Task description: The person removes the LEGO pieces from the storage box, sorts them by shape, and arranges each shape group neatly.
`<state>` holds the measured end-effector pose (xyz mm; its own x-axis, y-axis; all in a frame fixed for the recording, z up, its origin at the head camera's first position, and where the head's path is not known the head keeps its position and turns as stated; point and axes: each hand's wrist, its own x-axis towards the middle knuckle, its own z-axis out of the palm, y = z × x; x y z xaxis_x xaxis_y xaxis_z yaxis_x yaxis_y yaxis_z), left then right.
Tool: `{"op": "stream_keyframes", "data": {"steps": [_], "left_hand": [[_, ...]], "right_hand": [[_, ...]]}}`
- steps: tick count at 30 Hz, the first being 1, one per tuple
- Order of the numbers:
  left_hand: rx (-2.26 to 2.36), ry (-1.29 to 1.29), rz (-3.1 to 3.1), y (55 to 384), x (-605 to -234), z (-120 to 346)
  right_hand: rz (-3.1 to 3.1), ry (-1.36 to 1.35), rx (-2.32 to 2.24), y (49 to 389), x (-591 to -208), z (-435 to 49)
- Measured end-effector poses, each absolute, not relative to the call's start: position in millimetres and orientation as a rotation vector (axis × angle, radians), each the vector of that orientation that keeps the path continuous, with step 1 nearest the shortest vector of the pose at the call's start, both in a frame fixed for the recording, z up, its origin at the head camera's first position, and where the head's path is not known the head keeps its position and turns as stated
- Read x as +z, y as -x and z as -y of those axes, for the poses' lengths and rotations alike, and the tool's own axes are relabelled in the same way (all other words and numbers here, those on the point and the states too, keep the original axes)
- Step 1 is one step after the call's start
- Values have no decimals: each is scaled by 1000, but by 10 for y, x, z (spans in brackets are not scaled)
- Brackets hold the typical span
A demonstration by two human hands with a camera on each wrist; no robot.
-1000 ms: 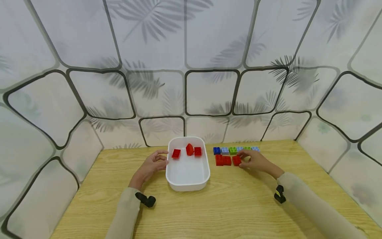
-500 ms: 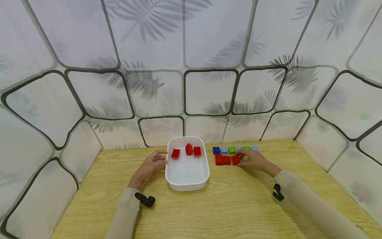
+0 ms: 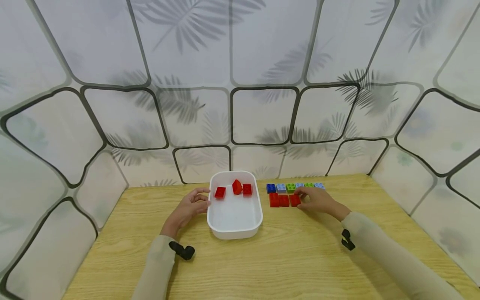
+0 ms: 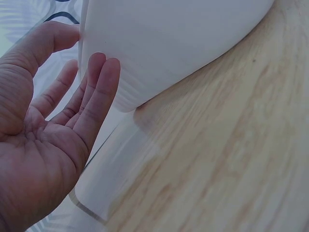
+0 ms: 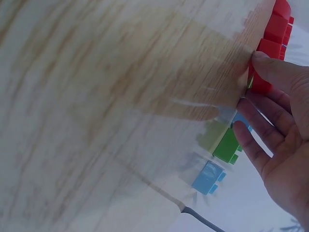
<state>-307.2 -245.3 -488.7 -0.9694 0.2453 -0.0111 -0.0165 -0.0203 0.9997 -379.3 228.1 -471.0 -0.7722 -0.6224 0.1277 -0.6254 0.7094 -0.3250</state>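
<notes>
My right hand [image 3: 321, 201] pinches a red toy building block [image 3: 294, 201] between thumb and fingers at the right end of a short red row. Two more red blocks [image 3: 278, 200] lie to its left, the held one right beside them. Behind them runs a row of blue, light blue and green blocks [image 3: 291, 188], partly covered by my fingers. My left hand [image 3: 188, 207] rests with loosely bent fingertips at the left side of a white plastic bin [image 3: 234, 231]; the left wrist view shows its fingers [image 4: 100, 92] against the bin's outer wall. Three red blocks [image 3: 247, 190] lie inside the bin.
The wooden table [image 3: 240, 271] carries everything. A patterned curtain-like wall [image 3: 202, 125] closes off the back and both sides. In the right wrist view, a green block [image 5: 226, 145] and a light blue block [image 5: 207, 177] stand close beyond my fingers.
My right hand has slid the red block slightly left, narrowing the gap to the other two red blocks. The left hand and the bin have stayed in place.
</notes>
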Motion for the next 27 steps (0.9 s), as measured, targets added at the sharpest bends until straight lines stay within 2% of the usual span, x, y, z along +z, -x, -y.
{"op": "stream_keyframes", "data": {"steps": [27], "left_hand": [[2112, -238, -2052, 3079, -4888, 2453]], "right_hand": [[2976, -1010, 509, 3766, -4603, -2203]]}}
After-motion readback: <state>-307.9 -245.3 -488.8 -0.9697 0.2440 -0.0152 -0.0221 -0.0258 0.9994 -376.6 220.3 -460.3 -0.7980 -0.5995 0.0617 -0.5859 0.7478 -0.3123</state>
